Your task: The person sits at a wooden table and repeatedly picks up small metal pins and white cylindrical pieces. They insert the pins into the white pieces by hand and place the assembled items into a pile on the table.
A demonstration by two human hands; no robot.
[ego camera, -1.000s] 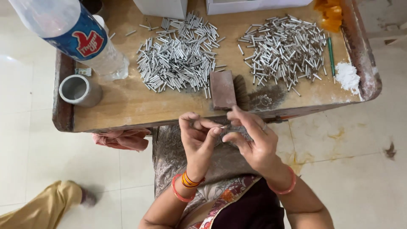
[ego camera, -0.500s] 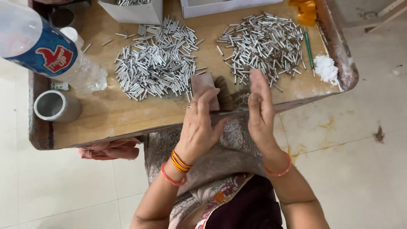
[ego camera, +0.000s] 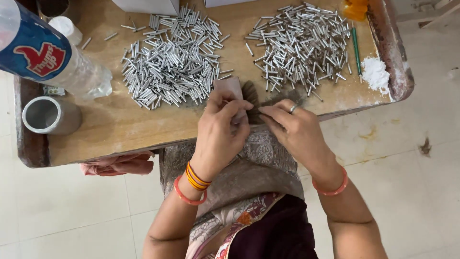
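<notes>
1. I'm seeing a round grey metal cup [ego camera: 50, 115] sitting at the left of the low wooden table [ego camera: 120, 129], beside a clear plastic bottle with a blue label [ego camera: 48, 57].
2. Left pile of short silver metal tubes [ego camera: 172, 62] is lying mid-table.
3. Left hand [ego camera: 223, 129] is pinching a small brownish flat block [ego camera: 229, 88] at the near edge, fingers closed on it.
4. Right hand [ego camera: 292, 127] is touching a dark tuft of bristles [ego camera: 261, 103]; can't tell its grip.
5. Second pile of silver tubes [ego camera: 302, 43] is lying right, near white powder [ego camera: 376, 74].

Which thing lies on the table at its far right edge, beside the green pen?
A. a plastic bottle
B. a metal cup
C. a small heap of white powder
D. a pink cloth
C: the white powder lies just right of the green pen, near the table's right rim; the cup and bottle are at the left.
</notes>
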